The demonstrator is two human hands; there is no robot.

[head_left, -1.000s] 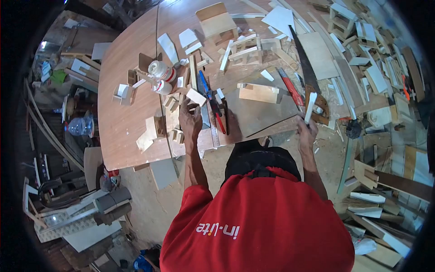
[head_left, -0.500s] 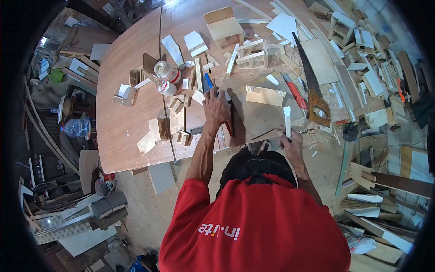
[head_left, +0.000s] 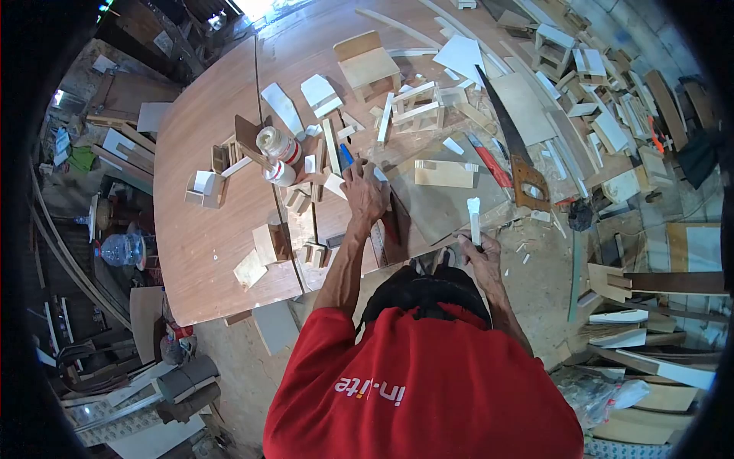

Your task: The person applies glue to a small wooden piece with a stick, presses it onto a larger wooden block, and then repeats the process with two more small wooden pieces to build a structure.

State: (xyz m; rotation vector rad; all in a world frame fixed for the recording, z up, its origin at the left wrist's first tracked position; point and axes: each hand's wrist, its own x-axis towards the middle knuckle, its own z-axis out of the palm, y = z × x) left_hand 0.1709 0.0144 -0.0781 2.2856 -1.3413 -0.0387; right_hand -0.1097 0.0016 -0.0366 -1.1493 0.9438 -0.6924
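From where I stand, the table takes up most of the view, its brown top scattered with offcuts. At its near edge is a person in a red shirt, both arms reaching forward. In front of them lies a flat board, and beyond its right side a handsaw slants away, dark blade pointing to the far side. Near the far middle stands a small chair-like wooden piece, and just this side of it an open wooden frame.

The left hand is over the table, partly closed, fingers bent down upon a long blue-ended tool. The blue tip pokes out past the fingers; the palm hides the middle, so I can't tell whether it's gripped. The right hand, at the table's near edge, is closed around the lower end of a white strip, which sticks up out of the fist.

A pale wooden block lies on the board, between the hands and farther off. Left of the left hand, two jars stand close together. Slimmest of all is that white strip.
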